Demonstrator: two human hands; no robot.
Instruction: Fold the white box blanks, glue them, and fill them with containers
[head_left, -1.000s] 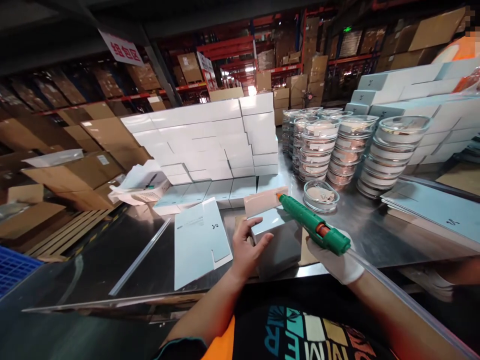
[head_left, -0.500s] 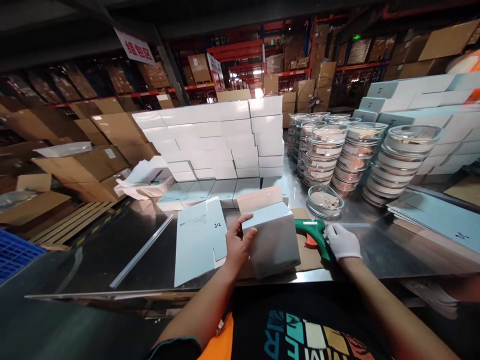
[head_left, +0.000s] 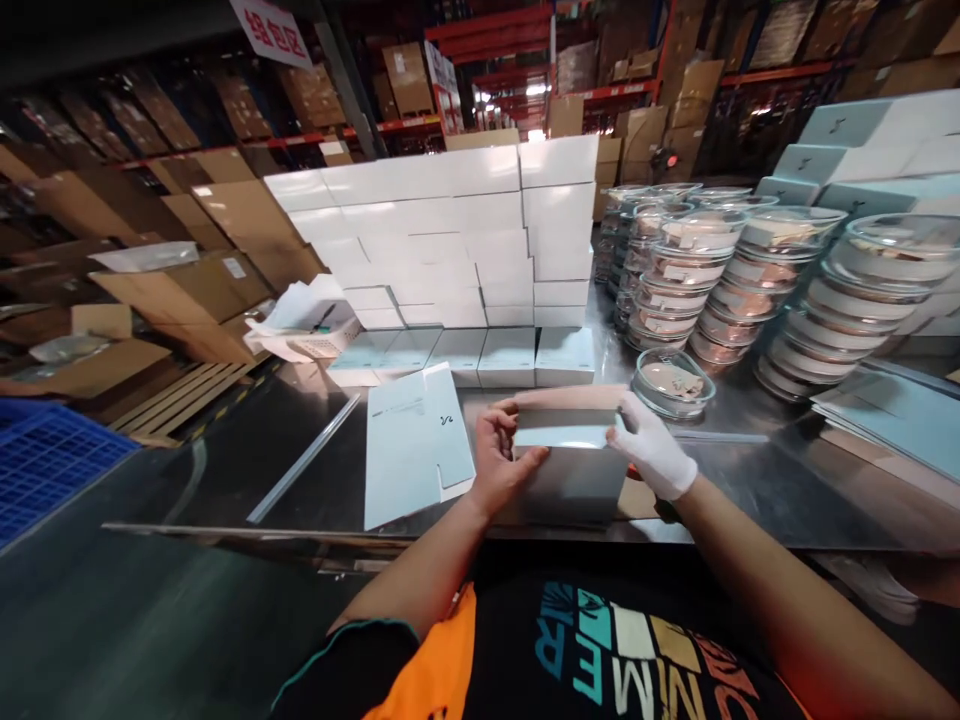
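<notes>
Box (head_left: 574, 470) sits on the bench (head_left: 750, 480), right at the near edge in front of the person, and both hands are on it. It is a small pale box made of folded card, with its top flap (head_left: 566, 400) bent back and open. The left hand (head_left: 499, 465) holds the left side, with its bare fingers (head_left: 525, 468) curled around the front corner. The right hand (head_left: 651, 450), in a white glove, grips the right top edge with the fingers closed on the card.

It looks like the box is being closed up. The flap likely needs to be pushed down and pressed flat, with both hands keeping the sides square so it does not go crooked.

A flat unfolded card (head_left: 416, 445) lies just to the left. A round clear dish (head_left: 671, 380) sits behind, near the stacks of white boxes (head_left: 450, 230).
</notes>
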